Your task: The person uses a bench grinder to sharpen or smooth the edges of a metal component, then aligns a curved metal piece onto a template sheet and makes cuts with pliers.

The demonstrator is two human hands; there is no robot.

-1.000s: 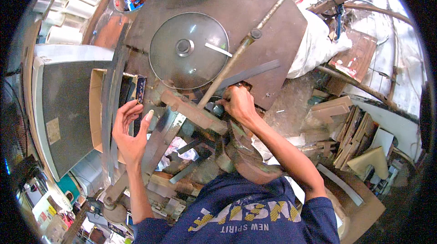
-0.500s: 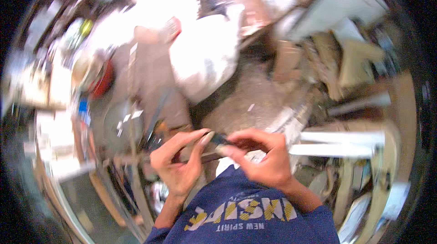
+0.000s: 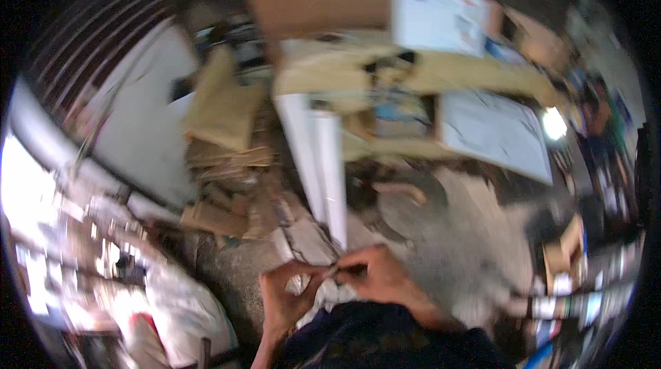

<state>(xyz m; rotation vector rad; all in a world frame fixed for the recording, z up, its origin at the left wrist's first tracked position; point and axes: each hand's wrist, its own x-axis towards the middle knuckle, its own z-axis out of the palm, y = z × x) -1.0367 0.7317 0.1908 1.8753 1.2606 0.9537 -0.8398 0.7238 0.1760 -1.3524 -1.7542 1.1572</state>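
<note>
My left hand (image 3: 286, 293) and my right hand (image 3: 380, 278) meet in front of my dark shirt, fingertips together. Pinched between the thumbs and forefingers is a small dark piece (image 3: 334, 270); blur and the fingers hide its exact kind. Both hands are closed in this pinch, their fingers bent. Just beyond the fingertips lie the near ends of two long white bars (image 3: 330, 176). A bit of whitish material (image 3: 334, 293) shows below the hands, at the shirt's edge.
Flattened cardboard and tan sheets (image 3: 220, 114) are piled left of the bars. A yellowish padded frame (image 3: 323, 76) stands ahead, with a white panel (image 3: 492, 131) leaning at its right. A white sack (image 3: 186, 317) sits near left, and an open carton (image 3: 564, 259) at the right.
My view has swung to the right, from the sack and the bright area to the padded frame and white bars. The hands have stayed together, pinching the small dark piece.
</note>
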